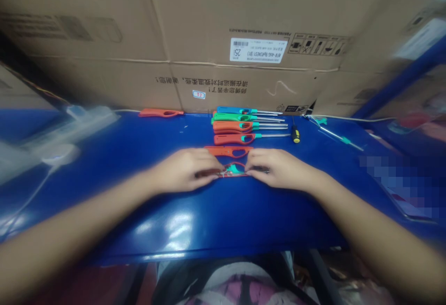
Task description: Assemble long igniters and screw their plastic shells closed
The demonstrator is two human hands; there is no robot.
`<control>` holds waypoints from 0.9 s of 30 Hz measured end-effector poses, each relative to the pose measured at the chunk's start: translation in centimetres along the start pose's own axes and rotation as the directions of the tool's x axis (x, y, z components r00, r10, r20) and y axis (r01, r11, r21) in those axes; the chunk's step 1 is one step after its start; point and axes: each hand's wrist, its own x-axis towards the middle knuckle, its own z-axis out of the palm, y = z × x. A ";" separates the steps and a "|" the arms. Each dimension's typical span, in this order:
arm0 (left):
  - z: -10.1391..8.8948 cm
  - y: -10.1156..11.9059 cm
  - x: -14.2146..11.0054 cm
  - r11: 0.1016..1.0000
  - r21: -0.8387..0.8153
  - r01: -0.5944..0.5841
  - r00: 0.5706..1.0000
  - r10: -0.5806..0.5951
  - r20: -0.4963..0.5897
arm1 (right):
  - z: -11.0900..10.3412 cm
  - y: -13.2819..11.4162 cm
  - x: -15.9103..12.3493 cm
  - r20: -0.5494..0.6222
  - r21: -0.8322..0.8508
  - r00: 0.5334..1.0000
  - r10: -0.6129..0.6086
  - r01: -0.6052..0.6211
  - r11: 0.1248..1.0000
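Between my hands, low over the blue table, is an opened red lighter casing [238, 166] with a green trigger piece [235, 169] inside it. My left hand [190, 169] pinches its left end. On the right end, my right hand [275, 168] closes with thumb and fingers, near the metal tube part. Just beyond my fingertips lies an orange casing half [228, 151]. Behind it, several long-nosed lighters in red, orange, green and blue lie in a row, the nearest a red lighter [234, 139] with its metal nozzle pointing right.
A yellow-and-black screwdriver [295, 135] lies right of the lighters. Farther right rests a loose metal rod [331, 133] with green pieces. One orange casing [160, 113] sits at the back left. A big cardboard box [195, 49] walls off the back; a power strip [94, 121] and cable lie left.
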 end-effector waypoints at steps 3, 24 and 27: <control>0.1 0.0 0.0 1.000 0.002 -0.008 1.000 0.008 0.002 | 0.2 0.2 0.1 -0.052 0.016 0.999 -0.004 0.005 1.000; -0.1 -1.6 0.0 0.969 0.207 0.133 0.985 -0.106 -0.139 | 2.4 2.2 1.6 -0.311 0.169 0.943 0.122 -0.072 0.983; -0.1 -1.2 -0.1 0.958 0.259 0.128 0.974 -0.073 -0.212 | 2.5 1.4 1.7 -0.353 0.347 0.903 0.247 -0.119 0.930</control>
